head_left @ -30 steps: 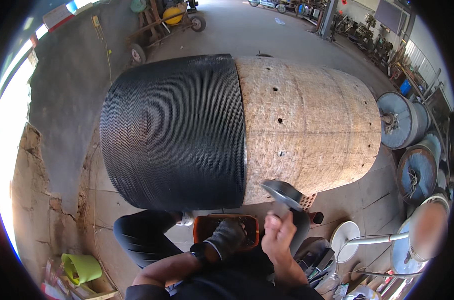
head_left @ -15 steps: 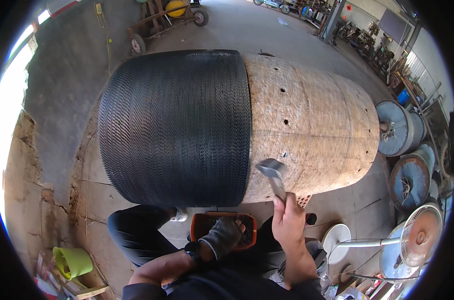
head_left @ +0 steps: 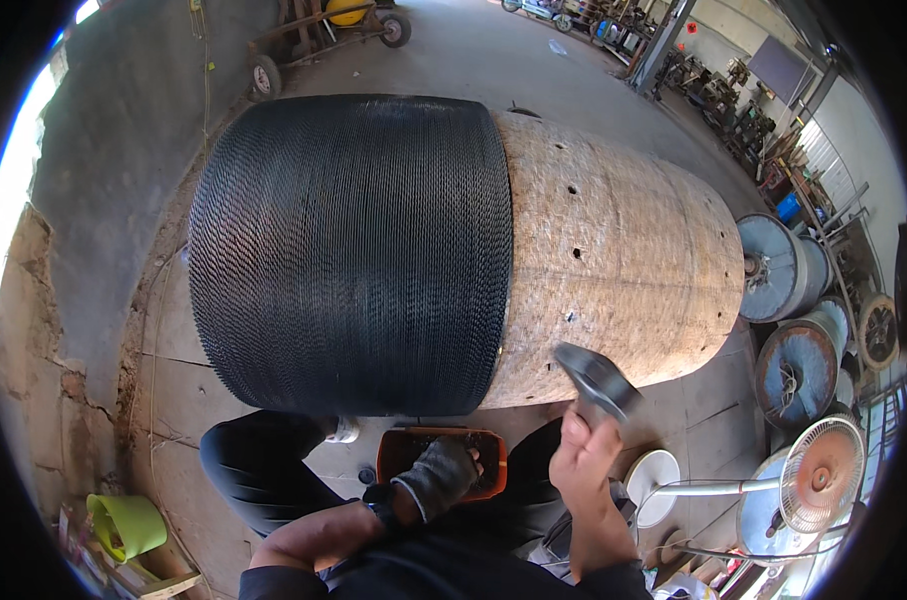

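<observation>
A large cylindrical drum lies across the space in front of me. Its left part is covered in dense black metal teeth point(head_left: 349, 250), its right part is bare pale wood point(head_left: 634, 255) with small dark holes. My right hand point(head_left: 584, 455) grips a hammer point(head_left: 599, 382), whose metal head is blurred over the drum's lower near edge. My left hand point(head_left: 436, 475), in a grey glove with bare fingertips, is curled inside an orange bin point(head_left: 494, 483) between my legs. Dark small pieces lie in the bin; what the fingers hold, if anything, is too small to make out.
At the right stand a fan point(head_left: 822, 475) with a white round base and several metal-ended drums point(head_left: 771, 283). A lime-green bucket point(head_left: 129, 525) sits at lower left, near a rough wall point(head_left: 134, 180). A wheeled cart point(head_left: 319, 40) stands beyond the drum.
The hammer has swung back from the drum, its head tilting to the right and nearer my right hand. My left hand stays in the bin. The whole view has shifted slightly.
</observation>
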`<state>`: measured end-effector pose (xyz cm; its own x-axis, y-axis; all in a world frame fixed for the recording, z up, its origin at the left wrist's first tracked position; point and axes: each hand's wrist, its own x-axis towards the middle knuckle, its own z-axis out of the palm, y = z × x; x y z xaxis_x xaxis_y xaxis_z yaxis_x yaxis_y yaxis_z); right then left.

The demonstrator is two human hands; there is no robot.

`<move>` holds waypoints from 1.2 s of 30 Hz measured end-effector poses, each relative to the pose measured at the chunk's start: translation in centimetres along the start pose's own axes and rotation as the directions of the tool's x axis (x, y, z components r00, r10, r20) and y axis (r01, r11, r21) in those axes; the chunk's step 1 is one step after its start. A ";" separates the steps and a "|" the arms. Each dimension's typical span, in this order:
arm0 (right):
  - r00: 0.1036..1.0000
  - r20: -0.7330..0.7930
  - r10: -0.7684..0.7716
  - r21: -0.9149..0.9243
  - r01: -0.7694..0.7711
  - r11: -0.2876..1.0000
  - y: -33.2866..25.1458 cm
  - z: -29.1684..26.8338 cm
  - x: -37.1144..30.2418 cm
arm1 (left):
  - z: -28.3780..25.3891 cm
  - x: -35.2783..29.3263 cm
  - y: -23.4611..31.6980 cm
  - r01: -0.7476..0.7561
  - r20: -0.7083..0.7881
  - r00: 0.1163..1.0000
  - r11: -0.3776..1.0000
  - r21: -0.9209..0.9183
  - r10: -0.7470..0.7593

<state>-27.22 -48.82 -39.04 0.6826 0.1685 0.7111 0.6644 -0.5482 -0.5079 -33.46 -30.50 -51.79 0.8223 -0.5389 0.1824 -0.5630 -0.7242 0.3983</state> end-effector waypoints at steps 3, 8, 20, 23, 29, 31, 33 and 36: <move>0.854 0.370 0.367 -0.380 -0.222 0.898 -0.9 0.2 0.7 | -1.7 -0.5 0.2 -0.036 -0.044 0.999 0.997 -0.067 0.033; 0.993 -0.037 0.115 0.185 -0.106 0.977 -1.1 -0.3 -0.9 | -8.9 0.5 -0.2 0.078 -0.502 0.864 0.971 0.225 0.046; 0.973 -0.035 -0.229 -0.044 0.228 0.973 1.0 1.5 -2.4 | -18.8 6.3 -9.6 0.202 -0.732 0.651 0.884 0.421 0.199; 0.890 0.303 0.341 -0.147 -0.310 0.939 0.0 2.6 -1.3 | -19.6 6.5 -9.5 0.224 -0.720 0.651 0.844 0.486 0.242; 0.980 -0.197 -0.021 0.273 0.075 0.959 -0.2 2.0 -2.5 | -20.0 6.7 -8.9 0.199 -0.733 0.622 0.849 0.489 0.276; 0.992 0.096 -0.080 -0.224 0.100 0.969 0.1 2.0 -2.3 | -19.8 6.6 -8.9 0.231 -0.737 0.620 0.834 0.501 0.270; 0.927 0.247 0.283 -0.238 -0.225 0.945 0.0 2.4 -2.3 | -19.4 6.4 -9.0 0.250 -0.743 0.616 0.828 0.501 0.263; 0.922 0.035 0.386 0.165 -0.386 0.907 -1.4 1.8 -3.7 | -19.5 6.8 -9.5 0.286 -0.763 0.591 0.817 0.500 0.260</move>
<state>-30.13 -47.16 -41.87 0.8964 -0.0275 0.4423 0.3895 -0.4273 -0.8159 -20.91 -18.84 -36.80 0.4027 -0.1785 0.8978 -0.2658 -0.9614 -0.0719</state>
